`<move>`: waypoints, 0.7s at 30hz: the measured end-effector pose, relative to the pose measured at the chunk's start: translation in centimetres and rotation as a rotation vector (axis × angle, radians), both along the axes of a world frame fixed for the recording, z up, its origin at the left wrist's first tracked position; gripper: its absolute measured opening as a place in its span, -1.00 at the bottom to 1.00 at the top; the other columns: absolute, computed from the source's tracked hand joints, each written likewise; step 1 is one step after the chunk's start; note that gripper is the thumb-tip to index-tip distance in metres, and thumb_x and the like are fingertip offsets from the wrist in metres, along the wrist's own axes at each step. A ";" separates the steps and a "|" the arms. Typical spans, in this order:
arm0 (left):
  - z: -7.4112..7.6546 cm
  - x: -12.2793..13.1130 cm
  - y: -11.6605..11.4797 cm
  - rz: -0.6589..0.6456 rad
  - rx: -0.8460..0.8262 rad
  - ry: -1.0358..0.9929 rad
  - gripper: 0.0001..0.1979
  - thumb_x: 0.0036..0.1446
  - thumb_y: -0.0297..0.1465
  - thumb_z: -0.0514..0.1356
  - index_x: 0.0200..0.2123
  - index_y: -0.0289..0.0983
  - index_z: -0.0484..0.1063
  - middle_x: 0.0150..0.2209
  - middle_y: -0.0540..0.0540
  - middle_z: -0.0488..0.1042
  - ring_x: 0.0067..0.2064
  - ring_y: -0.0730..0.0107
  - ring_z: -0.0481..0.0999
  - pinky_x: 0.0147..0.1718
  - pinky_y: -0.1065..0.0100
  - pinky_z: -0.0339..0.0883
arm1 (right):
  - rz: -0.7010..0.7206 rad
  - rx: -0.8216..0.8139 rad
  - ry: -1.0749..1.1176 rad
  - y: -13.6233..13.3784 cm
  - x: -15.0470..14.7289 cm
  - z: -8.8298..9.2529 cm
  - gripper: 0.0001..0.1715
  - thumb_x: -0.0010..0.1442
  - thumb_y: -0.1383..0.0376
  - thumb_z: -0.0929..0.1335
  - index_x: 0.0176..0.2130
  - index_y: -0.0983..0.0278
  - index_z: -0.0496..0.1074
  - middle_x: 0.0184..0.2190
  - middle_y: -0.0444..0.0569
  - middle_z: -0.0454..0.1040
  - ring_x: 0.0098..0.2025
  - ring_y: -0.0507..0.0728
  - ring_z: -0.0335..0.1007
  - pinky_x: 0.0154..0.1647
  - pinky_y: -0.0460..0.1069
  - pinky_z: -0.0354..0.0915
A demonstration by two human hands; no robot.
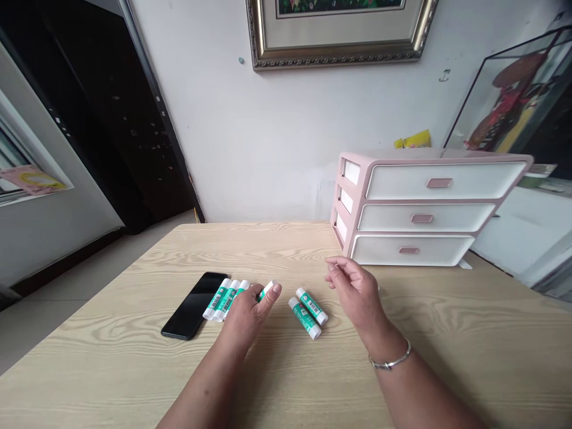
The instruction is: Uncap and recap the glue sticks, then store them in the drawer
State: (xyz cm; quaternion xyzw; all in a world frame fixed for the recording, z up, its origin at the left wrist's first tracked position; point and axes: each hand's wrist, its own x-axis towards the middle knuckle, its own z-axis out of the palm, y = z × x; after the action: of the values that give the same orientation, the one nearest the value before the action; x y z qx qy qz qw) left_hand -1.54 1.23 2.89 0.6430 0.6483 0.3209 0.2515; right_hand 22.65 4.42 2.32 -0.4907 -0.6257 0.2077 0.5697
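My left hand is closed around a green-and-white glue stick, its white end showing between thumb and fingers. Beside that hand, several similar glue sticks lie in a slanted row, partly covered by the hand. Two more glue sticks rest side by side between my hands, angled the other way. My right hand hovers to the right of this pair, fingers curled in and thumb near the fingertips, with nothing visible in them. A bracelet circles the right wrist.
A black phone lies flat at the left, next to the row. A pink-and-white drawer unit stands at the back right of the wooden table. Behind it are a yellow packet and a glass case.
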 end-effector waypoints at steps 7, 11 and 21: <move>0.1 0.1 -0.3 0.080 0.033 0.606 -0.55 0.30 -0.04 -0.07 -0.39 -0.20 0.40 -0.39 -0.14 0.56 -0.35 0.17 0.54 -0.43 0.29 0.09 | -0.476 -0.264 -0.586 1.2 4.6 2.2 -0.68 0.26 0.18 0.26 -0.12 0.20 0.54 -0.26 0.00 0.62 -0.23 0.20 0.51 -0.27 0.00 0.24; -0.6 0.1 -0.2 0.100 0.043 0.739 -0.57 0.29 -0.07 -0.05 -0.32 -0.21 0.46 -0.32 -0.19 0.61 -0.30 0.10 0.58 -0.44 0.27 0.13 | -0.504 -0.422 -0.779 1.3 5.7 2.2 -0.64 0.23 0.23 0.27 -0.06 0.26 0.52 -0.16 0.09 0.60 -0.13 0.24 0.50 -0.20 0.03 0.24; -1.3 -0.2 -0.2 0.096 0.101 0.784 -0.71 0.26 -0.22 0.03 -0.30 -0.25 0.45 -0.25 -0.22 0.58 -0.22 0.08 0.56 -0.41 0.26 0.18 | -0.474 -0.546 -0.867 2.0 7.2 0.7 -0.58 0.16 0.26 0.31 -0.01 0.31 0.51 -0.10 0.20 0.57 -0.04 0.31 0.47 -0.16 0.04 0.26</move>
State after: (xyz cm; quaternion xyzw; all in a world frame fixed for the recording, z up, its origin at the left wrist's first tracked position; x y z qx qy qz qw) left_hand -1.75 1.01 1.60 0.6972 0.7080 0.0941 -0.0622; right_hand 29.85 6.42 3.07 -0.7879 -0.5986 0.0080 0.1440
